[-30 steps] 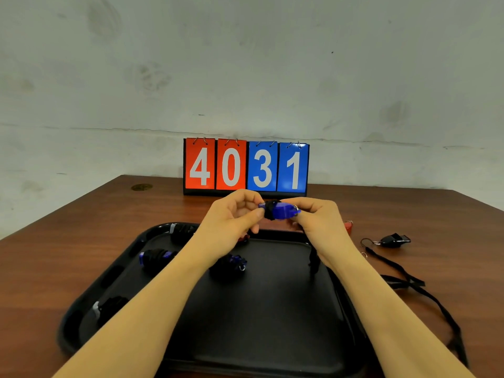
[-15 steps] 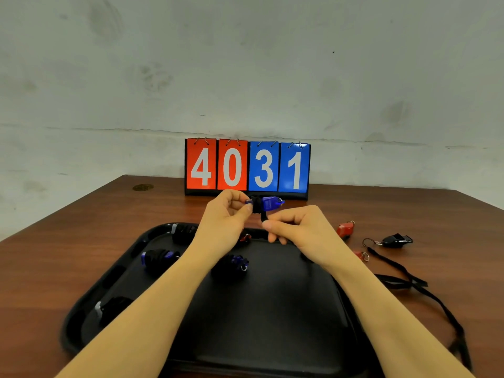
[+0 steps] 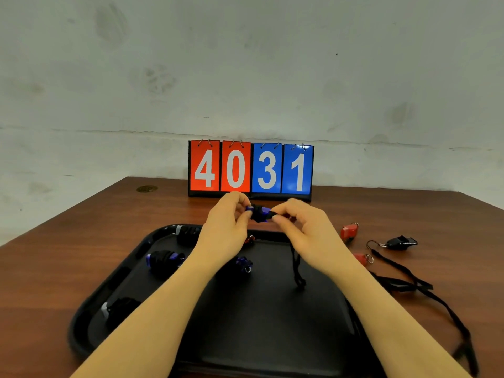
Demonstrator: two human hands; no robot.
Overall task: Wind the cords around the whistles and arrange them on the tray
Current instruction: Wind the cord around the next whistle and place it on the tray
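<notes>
Above the far edge of the black tray, my left hand pinches one end of a blue whistle partly wrapped in black cord. My right hand pinches that cord at the whistle's other side. The loose end of the cord hangs down to the tray. Several wound whistles lie on the tray: one at the back, a blue one, another blue one and one at the left front.
On the wooden table right of the tray lie a red whistle, a second red one and a black whistle with a long black cord trailing toward me. A flip scoreboard reading 4031 stands behind.
My right hand dropped below the whistle with the cord, then came back up beside it, laying more cord round it. The hanging end is shorter. My left hand kept hold of the whistle.
</notes>
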